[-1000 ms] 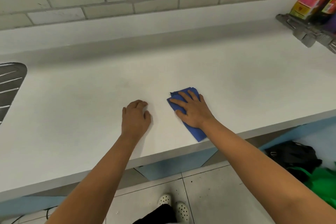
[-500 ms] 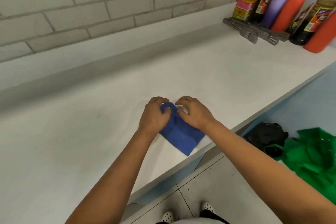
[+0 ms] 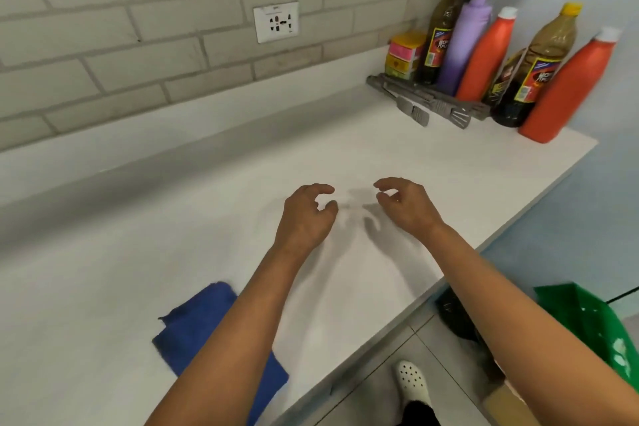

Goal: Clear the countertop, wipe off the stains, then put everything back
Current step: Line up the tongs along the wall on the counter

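A folded blue cloth [image 3: 193,325] lies on the white countertop [image 3: 138,270] near its front edge, partly hidden under my left forearm. My left hand [image 3: 306,214] and my right hand [image 3: 404,204] hover side by side above the middle of the counter. Both hold nothing, with fingers curled and apart. At the far right corner stand several bottles: two orange ones [image 3: 485,55] [image 3: 567,86], a purple one [image 3: 465,40] and dark sauce bottles [image 3: 437,34]. Grey tongs [image 3: 422,102] lie in front of them.
A stack of small colourful boxes [image 3: 403,54] sits beside the bottles against the brick wall. A wall socket [image 3: 276,21] is above the counter. Below the right counter edge are a green bag [image 3: 598,325] and a black bag [image 3: 456,315] on the tiled floor.
Both hands let go of the blue cloth and moved right and forward along the counter. The cloth now lies behind them, under my left forearm. The view swung right toward the bottles.
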